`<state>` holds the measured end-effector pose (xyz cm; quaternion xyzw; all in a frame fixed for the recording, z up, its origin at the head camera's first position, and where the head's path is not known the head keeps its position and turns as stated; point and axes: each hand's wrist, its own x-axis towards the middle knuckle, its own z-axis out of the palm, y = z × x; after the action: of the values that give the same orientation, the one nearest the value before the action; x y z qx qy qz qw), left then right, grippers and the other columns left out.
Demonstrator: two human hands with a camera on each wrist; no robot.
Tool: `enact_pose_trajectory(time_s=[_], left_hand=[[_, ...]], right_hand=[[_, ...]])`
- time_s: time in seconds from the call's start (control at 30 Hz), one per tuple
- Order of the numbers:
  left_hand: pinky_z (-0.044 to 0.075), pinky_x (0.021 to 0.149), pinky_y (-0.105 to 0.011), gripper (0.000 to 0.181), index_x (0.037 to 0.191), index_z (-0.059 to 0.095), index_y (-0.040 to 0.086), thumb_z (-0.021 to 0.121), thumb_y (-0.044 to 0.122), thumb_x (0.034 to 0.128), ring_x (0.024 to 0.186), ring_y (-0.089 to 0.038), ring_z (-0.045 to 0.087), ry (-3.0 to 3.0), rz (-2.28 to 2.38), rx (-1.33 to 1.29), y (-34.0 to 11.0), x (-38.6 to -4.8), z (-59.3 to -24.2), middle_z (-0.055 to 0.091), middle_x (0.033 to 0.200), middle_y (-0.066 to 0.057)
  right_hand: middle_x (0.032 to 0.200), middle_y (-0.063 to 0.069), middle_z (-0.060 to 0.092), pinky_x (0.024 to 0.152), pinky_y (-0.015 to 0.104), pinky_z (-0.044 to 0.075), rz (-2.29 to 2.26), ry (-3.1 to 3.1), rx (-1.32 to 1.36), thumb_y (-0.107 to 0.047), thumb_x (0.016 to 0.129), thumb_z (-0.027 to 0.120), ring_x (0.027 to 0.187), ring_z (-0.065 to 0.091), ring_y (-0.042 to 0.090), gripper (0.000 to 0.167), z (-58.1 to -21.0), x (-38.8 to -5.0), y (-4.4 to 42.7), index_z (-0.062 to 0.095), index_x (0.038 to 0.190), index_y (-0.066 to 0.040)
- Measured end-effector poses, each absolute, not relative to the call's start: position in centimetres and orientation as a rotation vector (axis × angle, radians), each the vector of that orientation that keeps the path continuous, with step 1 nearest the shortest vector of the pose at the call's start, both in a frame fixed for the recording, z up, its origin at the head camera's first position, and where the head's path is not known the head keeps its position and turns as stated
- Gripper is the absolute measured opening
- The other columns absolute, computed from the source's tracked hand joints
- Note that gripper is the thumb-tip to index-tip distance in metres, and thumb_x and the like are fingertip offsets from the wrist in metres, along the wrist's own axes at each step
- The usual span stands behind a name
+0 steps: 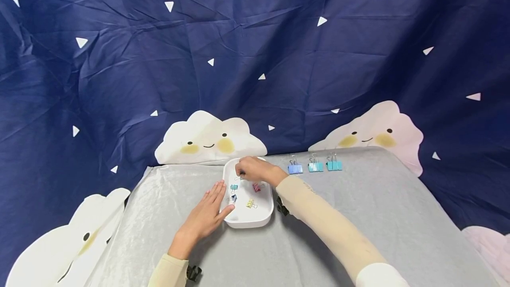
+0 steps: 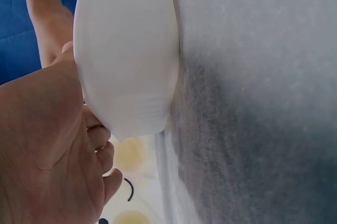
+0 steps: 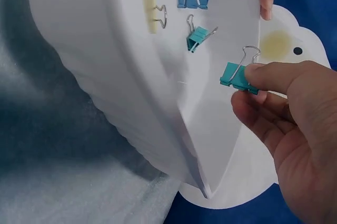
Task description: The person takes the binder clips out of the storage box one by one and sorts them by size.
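Note:
A white tray [image 1: 249, 224] holds several small binder clips: a teal one [image 1: 233, 187], a dark blue one [image 1: 234, 198], a yellow one [image 1: 251, 204] and a pink one [image 1: 256, 187]. My right hand [image 1: 255, 169] is over the tray's far end; in the right wrist view, that hand [image 3: 300, 103] pinches a teal clip [image 3: 235, 76] between thumb and fingers. My left hand [image 1: 205, 214] touches the tray's left side with fingers extended; the left wrist view shows this hand [image 2: 58, 145] against the tray's outer wall [image 2: 129, 55].
Three larger clips stand in a row on the grey cloth [image 1: 358, 207], right of the tray: a blue one [image 1: 295, 168], a teal one [image 1: 315, 166] and another teal one [image 1: 334, 165]. A dark blue curtain [image 1: 239, 92] with clouds hangs behind.

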<state>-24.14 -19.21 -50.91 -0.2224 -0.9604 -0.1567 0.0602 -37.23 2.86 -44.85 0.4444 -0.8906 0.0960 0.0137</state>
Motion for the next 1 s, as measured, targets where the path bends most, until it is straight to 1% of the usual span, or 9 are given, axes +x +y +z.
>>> enact_pose_trajectory(time_s=[0.07,0.17,0.33,0.43,0.63,0.77,0.87,1.0], left_hand=[[0.028,0.133,-0.057,0.08,0.164,0.033,-0.005,0.051,0.052,0.1102,0.163,-0.038,0.028,-2.919,-0.465,-0.671,-19.2,-24.1,-50.9,0.029,0.175,-0.02],[0.028,0.133,-0.058,0.08,0.164,0.033,-0.004,0.051,0.052,0.11,0.163,-0.039,0.028,-2.925,-0.474,-0.669,-19.2,-24.1,-50.8,0.028,0.175,-0.02],[0.028,0.132,-0.058,0.08,0.163,0.035,-0.005,0.052,0.052,0.1098,0.162,-0.04,0.029,-2.922,-0.49,-0.669,-19.2,-24.0,-50.8,0.029,0.174,-0.02],[0.027,0.133,-0.057,0.081,0.164,0.033,-0.004,0.051,0.053,0.11,0.163,-0.039,0.027,-2.934,-0.475,-0.663,-19.2,-24.0,-50.8,0.028,0.175,-0.019],[0.028,0.133,-0.058,0.081,0.164,0.034,-0.005,0.052,0.053,0.1097,0.163,-0.039,0.028,-2.922,-0.448,-0.663,-19.1,-24.1,-50.8,0.029,0.174,-0.02],[0.027,0.133,-0.057,0.082,0.164,0.033,-0.004,0.051,0.054,0.1097,0.163,-0.038,0.027,-2.936,-0.427,-0.66,-19.1,-24.1,-50.9,0.027,0.175,-0.019],[0.025,0.134,-0.056,0.083,0.166,0.031,-0.002,0.049,0.055,0.1097,0.165,-0.036,0.024,-2.955,-0.407,-0.657,-19.1,-24.1,-50.8,0.025,0.176,-0.017],[0.026,0.134,-0.056,0.083,0.165,0.032,-0.002,0.05,0.055,0.1094,0.164,-0.036,0.025,-2.948,-0.391,-0.656,-19.1,-24.1,-50.8,0.026,0.176,-0.017]], right_hand=[[0.098,0.005,0.07,0.085,0.033,0.06,0.322,-2.756,1.389,-0.004,0.096,0.074,0.09,0.066,0.019,0.008,-44.7,-37.2,3.1,0.08,0.098,-0.007],[0.099,0.006,0.068,0.082,0.03,0.059,0.344,-2.743,1.391,-0.004,0.096,0.074,0.088,0.064,0.017,0.009,-44.6,-37.2,3.5,0.082,0.099,-0.007],[0.095,0.004,0.069,0.077,0.029,0.057,0.384,-2.706,1.401,-0.005,0.097,0.074,0.082,0.062,0.015,0.009,-44.1,-37.1,4.0,0.082,0.097,-0.009],[0.095,0.003,0.07,0.079,0.029,0.059,0.398,-2.692,1.401,-0.005,0.097,0.074,0.083,0.064,0.014,0.009,-43.8,-37.0,4.4,0.082,0.098,-0.009],[0.097,0.005,0.075,0.082,0.03,0.06,0.448,-2.683,1.379,-0.004,0.096,0.074,0.085,0.068,0.016,0.011,-43.2,-36.7,5.3,0.082,0.101,-0.008],[0.097,0.004,0.076,0.081,0.027,0.061,0.475,-2.687,1.355,-0.004,0.096,0.074,0.086,0.071,0.015,0.012,-42.8,-36.5,6.0,0.083,0.102,-0.009],[0.095,0.002,0.076,0.08,0.026,0.06,0.485,-2.682,1.332,-0.004,0.095,0.075,0.084,0.069,0.013,0.012,-42.6,-36.3,6.8,0.084,0.101,-0.01],[0.097,0.0,0.079,0.079,0.025,0.06,0.514,-2.694,1.284,-0.005,0.095,0.074,0.084,0.07,0.011,0.013,-42.4,-36.1,8.0,0.084,0.101,-0.011]])
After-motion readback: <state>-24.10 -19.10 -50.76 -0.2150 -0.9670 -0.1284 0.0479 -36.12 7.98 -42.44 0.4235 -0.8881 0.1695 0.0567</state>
